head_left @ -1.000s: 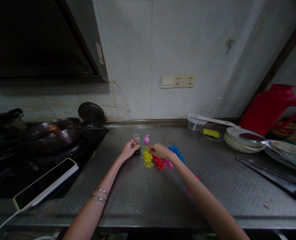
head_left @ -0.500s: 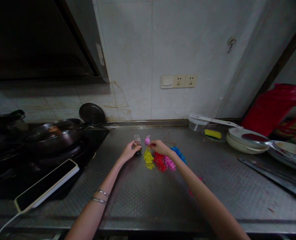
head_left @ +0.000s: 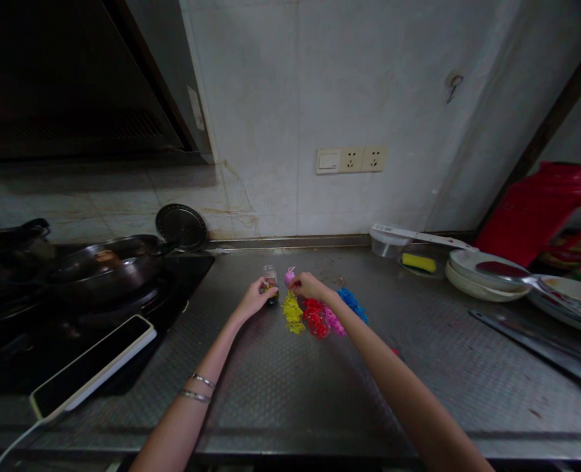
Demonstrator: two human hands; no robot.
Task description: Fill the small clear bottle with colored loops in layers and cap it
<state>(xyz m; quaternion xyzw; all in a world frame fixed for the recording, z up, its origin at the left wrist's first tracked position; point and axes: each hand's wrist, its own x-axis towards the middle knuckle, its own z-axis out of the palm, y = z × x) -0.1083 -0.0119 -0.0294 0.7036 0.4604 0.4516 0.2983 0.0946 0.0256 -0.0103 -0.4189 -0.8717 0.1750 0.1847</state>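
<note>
Right hand (head_left: 310, 287) has moved away from the body, off the right edge of the yellow pile (head_left: 293, 316) toward the purple-pink ball (head_left: 289, 276). Left hand (head_left: 255, 298) hasn't moved off the jar (head_left: 269, 273).

Clock below: yellow pile as hub, 12 = wall side, seen from head cam.

Left: fingers wrapped round the small glass jar at 11, closed as far as the jar lets them. Jar upright on the worktop (head_left: 280, 393), neck clear of the hand, dark and yellow contents low down.

Right: at 1, palm down, tips pointing toward 10. Fingers curled; can't tell how wide the gap at the tips is, or if anything is pinched. They overlap the ball's right side in view; contact can't be confirmed.

Ball: at 12, small loop on top, just right of jar.

Piles of small loose bits: red (head_left: 314, 319) just beside at 3, pink (head_left: 335, 322) beyond it at 3, partly behind the forearm, blue (head_left: 352, 305) between 2 and 3.

Further out: pan (head_left: 98, 278) between 9 and 10, phone (head_left: 93, 364) between 8 and 9, yellow sponge (head_left: 418, 263) between 2 and 3.
</note>
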